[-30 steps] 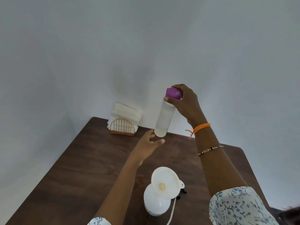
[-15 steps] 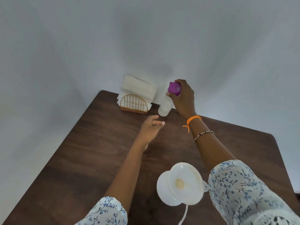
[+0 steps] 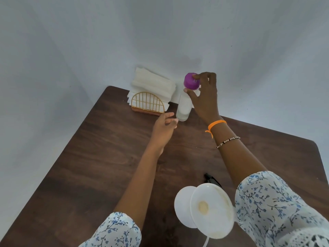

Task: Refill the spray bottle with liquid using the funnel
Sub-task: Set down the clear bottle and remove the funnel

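A clear bottle with a purple cap and a little liquid at its bottom stands at the far edge of the brown table. My right hand grips the cap from above with curled fingers. Just left of the bottle's base, my left hand hovers with relaxed fingers and holds nothing. Near me a white funnel sits in the mouth of the white spray bottle. A black spray head lies on the table behind the funnel.
A gold wire napkin holder with white napkins stands at the table's far left corner against the pale wall. A white tube hangs below the funnel.
My right hand has brought the purple-capped bottle down from the air onto the far side of the table. The view has tilted down, so the funnel now shows larger and lower.
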`<action>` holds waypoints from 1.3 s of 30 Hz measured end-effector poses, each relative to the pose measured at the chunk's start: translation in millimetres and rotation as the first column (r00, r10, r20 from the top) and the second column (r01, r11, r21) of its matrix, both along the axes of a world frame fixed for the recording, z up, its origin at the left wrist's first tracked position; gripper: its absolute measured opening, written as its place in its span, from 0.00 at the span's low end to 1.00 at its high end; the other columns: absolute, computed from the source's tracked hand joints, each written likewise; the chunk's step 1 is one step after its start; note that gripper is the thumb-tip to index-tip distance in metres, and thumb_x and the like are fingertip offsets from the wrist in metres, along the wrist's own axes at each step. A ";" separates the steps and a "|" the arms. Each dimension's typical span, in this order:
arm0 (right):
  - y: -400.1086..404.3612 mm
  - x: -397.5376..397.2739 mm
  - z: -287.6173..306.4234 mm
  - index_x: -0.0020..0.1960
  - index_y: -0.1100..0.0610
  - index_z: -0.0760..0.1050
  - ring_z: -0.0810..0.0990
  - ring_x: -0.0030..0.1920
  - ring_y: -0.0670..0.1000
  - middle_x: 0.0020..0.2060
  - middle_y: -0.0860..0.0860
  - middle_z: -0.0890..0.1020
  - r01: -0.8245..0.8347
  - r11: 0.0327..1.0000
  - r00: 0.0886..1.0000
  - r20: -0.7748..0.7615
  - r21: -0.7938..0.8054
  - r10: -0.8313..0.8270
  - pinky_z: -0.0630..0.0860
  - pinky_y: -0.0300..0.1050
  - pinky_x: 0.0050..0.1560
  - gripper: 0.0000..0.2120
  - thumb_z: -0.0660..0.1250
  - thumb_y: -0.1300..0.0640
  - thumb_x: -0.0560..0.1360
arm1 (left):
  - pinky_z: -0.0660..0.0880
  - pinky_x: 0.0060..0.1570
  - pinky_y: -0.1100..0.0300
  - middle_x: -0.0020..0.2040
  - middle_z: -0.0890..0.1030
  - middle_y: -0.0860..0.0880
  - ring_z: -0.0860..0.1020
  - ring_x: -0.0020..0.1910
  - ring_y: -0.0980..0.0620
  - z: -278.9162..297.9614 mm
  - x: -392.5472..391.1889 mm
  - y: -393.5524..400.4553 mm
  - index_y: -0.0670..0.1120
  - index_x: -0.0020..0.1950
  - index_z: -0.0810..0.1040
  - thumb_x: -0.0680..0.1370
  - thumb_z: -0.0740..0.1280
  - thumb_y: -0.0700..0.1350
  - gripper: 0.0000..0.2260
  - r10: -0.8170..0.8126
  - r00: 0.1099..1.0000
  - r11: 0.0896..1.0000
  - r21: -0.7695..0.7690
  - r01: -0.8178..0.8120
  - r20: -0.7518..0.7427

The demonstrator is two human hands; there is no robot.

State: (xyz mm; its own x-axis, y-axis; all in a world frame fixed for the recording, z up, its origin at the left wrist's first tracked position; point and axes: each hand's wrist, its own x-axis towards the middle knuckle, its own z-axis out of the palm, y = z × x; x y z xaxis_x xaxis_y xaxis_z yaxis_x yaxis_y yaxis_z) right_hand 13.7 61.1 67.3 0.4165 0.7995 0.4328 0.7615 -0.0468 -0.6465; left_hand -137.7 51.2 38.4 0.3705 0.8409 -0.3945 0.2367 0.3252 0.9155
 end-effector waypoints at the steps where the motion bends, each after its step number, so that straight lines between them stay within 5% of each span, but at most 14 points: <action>1: -0.8 1.6 0.3 0.58 0.63 0.72 0.73 0.54 0.59 0.58 0.61 0.69 0.005 1.000 1.000 0.018 0.004 -0.005 0.74 0.51 0.53 0.19 0.71 0.59 0.70 | 0.74 0.59 0.54 0.59 0.77 0.50 0.77 0.55 0.55 0.4 -0.6 -0.2 0.50 0.64 0.70 0.78 0.63 0.46 0.14 -0.003 1.000 1.000 -0.001 0.003 -0.001; 6: -10.0 13.3 4.9 0.64 0.62 0.71 0.70 0.58 0.60 0.61 0.61 0.70 -0.020 0.992 0.985 0.167 -0.125 0.040 0.62 0.37 0.55 0.23 0.70 0.62 0.71 | 0.74 0.59 0.55 0.59 0.77 0.51 0.77 0.54 0.56 5.9 -5.6 -4.7 0.51 0.64 0.71 0.79 0.63 0.46 0.13 -0.025 1.000 1.000 0.016 0.025 0.008; 10: -31.1 17.8 11.6 0.64 0.60 0.71 0.71 0.60 0.57 0.60 0.57 0.74 -0.022 0.992 0.991 0.128 -0.124 0.038 0.59 0.33 0.53 0.22 0.70 0.59 0.72 | 0.74 0.60 0.55 0.59 0.77 0.52 0.77 0.54 0.57 13.6 -11.3 -14.8 0.52 0.62 0.72 0.79 0.62 0.46 0.12 -0.054 0.998 0.998 0.027 0.054 0.012; 13: -60.3 11.5 23.5 0.56 0.60 0.77 0.77 0.53 0.52 0.54 0.53 0.79 -0.030 0.994 0.999 -0.034 -0.107 0.026 0.70 0.36 0.53 0.14 0.71 0.60 0.71 | 0.73 0.60 0.56 0.57 0.78 0.53 0.78 0.53 0.58 17.6 -19.5 -29.9 0.53 0.59 0.73 0.79 0.62 0.46 0.10 -0.085 0.996 0.995 0.049 0.084 0.024; 17: -114.3 -5.8 41.1 0.50 0.55 0.80 0.78 0.43 0.35 0.48 0.47 0.82 -0.098 0.969 0.952 -0.306 -0.228 0.024 0.70 0.23 0.47 0.07 0.70 0.61 0.73 | 0.73 0.57 0.61 0.53 0.80 0.54 0.78 0.52 0.58 17.3 -38.3 -61.6 0.53 0.57 0.75 0.79 0.62 0.44 0.09 -0.127 0.991 0.988 0.095 0.123 0.039; 22: -192.1 -30.3 34.0 0.49 0.47 0.79 0.81 0.48 0.44 0.47 0.46 0.83 -0.220 0.935 0.843 -0.536 -0.277 0.039 0.75 0.42 0.54 0.07 0.69 0.58 0.74 | 0.73 0.48 0.71 0.53 0.79 0.50 0.78 0.51 0.56 8.4 -61.4 -107.2 0.48 0.57 0.76 0.77 0.57 0.31 0.16 -0.248 0.968 0.958 0.151 0.242 0.024; 24: -219.5 -43.9 27.6 0.49 0.47 0.79 0.81 0.50 0.44 0.48 0.47 0.83 -0.179 0.956 0.799 -0.602 -0.234 0.003 0.75 0.40 0.51 0.06 0.68 0.57 0.75 | 0.73 0.49 0.69 0.53 0.80 0.50 0.78 0.51 0.56 5.4 -66.6 -123.6 0.45 0.57 0.77 0.76 0.57 0.28 0.18 -0.308 0.951 0.938 0.175 0.300 0.021; 28: -257.0 -75.3 12.9 0.52 0.49 0.78 0.80 0.50 0.45 0.49 0.48 0.82 0.017 0.986 0.712 -0.690 -0.166 -0.129 0.75 0.36 0.44 0.06 0.64 0.55 0.77 | 0.76 0.55 0.59 0.56 0.81 0.50 0.79 0.56 0.53 -0.2 -72.5 -149.0 0.46 0.61 0.76 0.76 0.65 0.34 0.15 -0.410 0.907 0.906 0.164 0.391 0.098; 32: -277.4 -97.7 -0.1 0.54 0.50 0.77 0.80 0.50 0.48 0.51 0.48 0.82 0.081 0.988 0.656 -0.739 -0.130 -0.151 0.76 0.41 0.43 0.08 0.66 0.54 0.75 | 0.71 0.64 0.55 0.62 0.78 0.52 0.74 0.63 0.56 -14.3 -77.6 -166.9 0.49 0.66 0.73 0.72 0.58 0.29 0.26 -0.481 0.875 0.860 0.223 0.459 0.055; 39: -286.1 -112.2 -3.8 0.53 0.51 0.79 0.80 0.49 0.51 0.48 0.48 0.82 0.186 0.979 0.659 -0.728 -0.083 -0.186 0.77 0.43 0.41 0.11 0.66 0.65 0.75 | 0.75 0.55 0.59 0.56 0.81 0.54 0.78 0.56 0.57 -22.3 -74.8 -188.6 0.51 0.59 0.77 0.71 0.70 0.44 0.17 -0.405 0.911 0.877 0.315 0.363 0.076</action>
